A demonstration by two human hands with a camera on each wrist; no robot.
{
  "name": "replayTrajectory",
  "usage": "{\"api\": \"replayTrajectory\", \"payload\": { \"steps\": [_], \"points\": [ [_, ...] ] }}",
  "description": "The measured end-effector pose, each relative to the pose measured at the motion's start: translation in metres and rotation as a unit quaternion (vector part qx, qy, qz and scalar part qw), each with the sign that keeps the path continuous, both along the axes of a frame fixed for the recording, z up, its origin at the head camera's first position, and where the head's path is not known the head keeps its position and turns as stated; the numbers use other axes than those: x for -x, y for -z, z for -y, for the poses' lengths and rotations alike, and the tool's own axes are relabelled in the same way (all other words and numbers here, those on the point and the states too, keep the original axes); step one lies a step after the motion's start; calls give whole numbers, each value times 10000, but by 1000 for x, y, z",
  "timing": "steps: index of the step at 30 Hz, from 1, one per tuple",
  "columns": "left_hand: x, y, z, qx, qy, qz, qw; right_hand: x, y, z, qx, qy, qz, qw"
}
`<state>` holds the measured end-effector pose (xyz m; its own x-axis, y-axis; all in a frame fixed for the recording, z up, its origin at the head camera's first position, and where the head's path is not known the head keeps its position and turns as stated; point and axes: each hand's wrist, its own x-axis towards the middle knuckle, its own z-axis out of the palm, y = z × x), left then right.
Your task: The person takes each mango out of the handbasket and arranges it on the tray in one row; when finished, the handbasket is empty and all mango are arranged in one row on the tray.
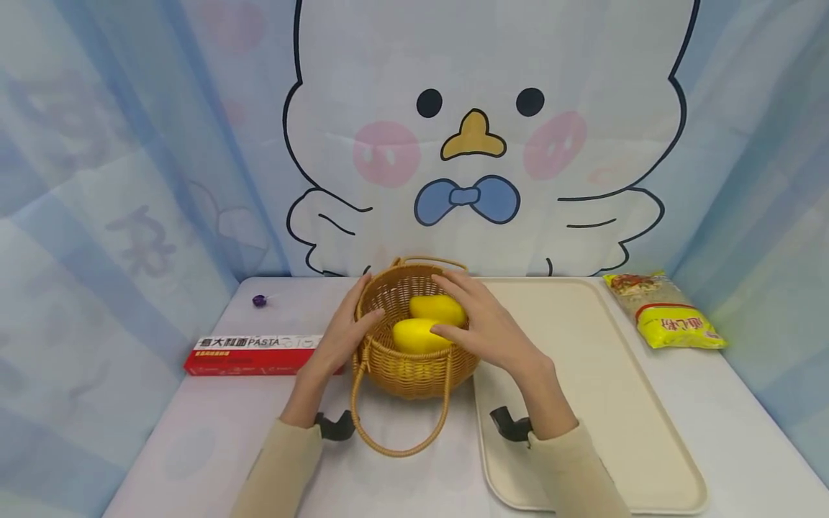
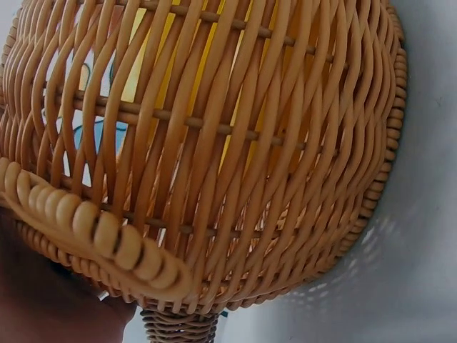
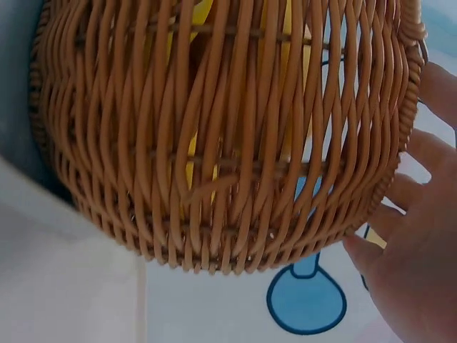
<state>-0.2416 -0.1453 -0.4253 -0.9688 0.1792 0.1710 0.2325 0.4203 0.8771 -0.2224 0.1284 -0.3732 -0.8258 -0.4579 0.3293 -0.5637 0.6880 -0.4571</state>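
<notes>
A round wicker basket stands on the table between both hands, its front handle hanging down toward me. Two smooth yellow mangoes lie inside, one behind the other, and yellow also shows through the weave in both wrist views. My left hand grips the left rim, thumb over the inner side and fingers along the outside. On the opposite side my right hand holds the right rim, with its thumb reaching in over the front mango. In the right wrist view, the right fingertips disappear behind the rim.
Left of the basket lies a red and white pasta box, partly behind the left wrist. A small purple-wrapped candy is farther back. At right, a cream tray reaches close to the basket, and a yellow noodle bag lies beyond it.
</notes>
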Motion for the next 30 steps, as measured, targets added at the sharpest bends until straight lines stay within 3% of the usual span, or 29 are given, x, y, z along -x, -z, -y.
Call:
{"api": "replayTrajectory", "payload": {
  "steps": [6, 16, 23, 30],
  "points": [
    [1, 2, -2, -335, -40, 100, 9994, 0, -1, 10, -77, -55, 245, 9997],
    [2, 4, -4, -463, -151, 121, 9987, 0, 0, 26, -316, -39, 485, 9983],
    [2, 5, -5, -537, -168, 203, 9982, 5, -3, 34, -892, 165, 650, 9938],
    [3, 8, -2, -579, -148, 182, 9980, 11, -7, 41, -1326, 45, 887, 9872]
  ]
}}
